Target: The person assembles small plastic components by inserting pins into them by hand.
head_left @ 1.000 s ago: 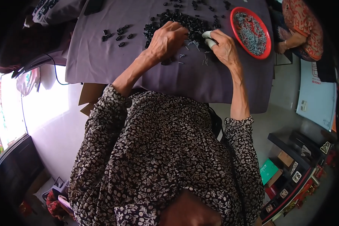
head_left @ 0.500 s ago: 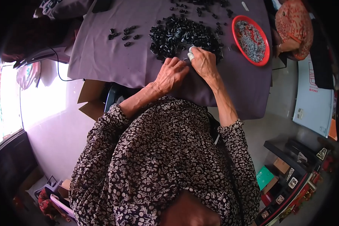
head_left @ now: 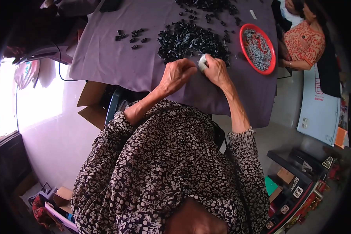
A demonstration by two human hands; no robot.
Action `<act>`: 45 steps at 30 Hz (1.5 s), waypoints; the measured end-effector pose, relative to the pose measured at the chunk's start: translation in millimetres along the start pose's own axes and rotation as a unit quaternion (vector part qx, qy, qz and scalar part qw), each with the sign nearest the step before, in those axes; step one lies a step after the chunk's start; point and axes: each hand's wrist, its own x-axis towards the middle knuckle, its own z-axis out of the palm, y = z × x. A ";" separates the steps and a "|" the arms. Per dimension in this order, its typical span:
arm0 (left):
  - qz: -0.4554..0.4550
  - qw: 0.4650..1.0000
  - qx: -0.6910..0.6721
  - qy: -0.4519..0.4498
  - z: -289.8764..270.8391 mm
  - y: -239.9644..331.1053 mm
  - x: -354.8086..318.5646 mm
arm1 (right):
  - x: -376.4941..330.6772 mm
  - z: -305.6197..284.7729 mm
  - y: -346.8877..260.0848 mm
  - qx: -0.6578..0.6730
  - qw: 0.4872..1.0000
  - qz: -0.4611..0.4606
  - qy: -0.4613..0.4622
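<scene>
Doing two-handed fingerwork, seemingly small-parts handling, over purple-draped tabletop (head_left: 105,66); next move likely calls for steady fingertips. Pile of black parts (head_left: 193,37) at centre. Red basin (head_left: 273,59) right of pile, holding heaped small grey pieces (head_left: 260,55). Left hand (head_left: 178,74), right hand (head_left: 217,71) near pile's near edge, both curled; whether gripping anything, cannot tell. White finger covering (head_left: 202,63) on right hand.

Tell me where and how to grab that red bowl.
Probably take the red bowl by its near rim, from the wearer's side: the edge is bare there, while black parts lie to its left and a co-worker is to its right. Loose grey pieces inside suggest holding it level.
</scene>
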 end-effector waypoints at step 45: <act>0.144 0.973 0.174 0.047 -47.8 20.1 41.2 | -81.3 -18.2 1.5 0.340 0.923 0.172 0.050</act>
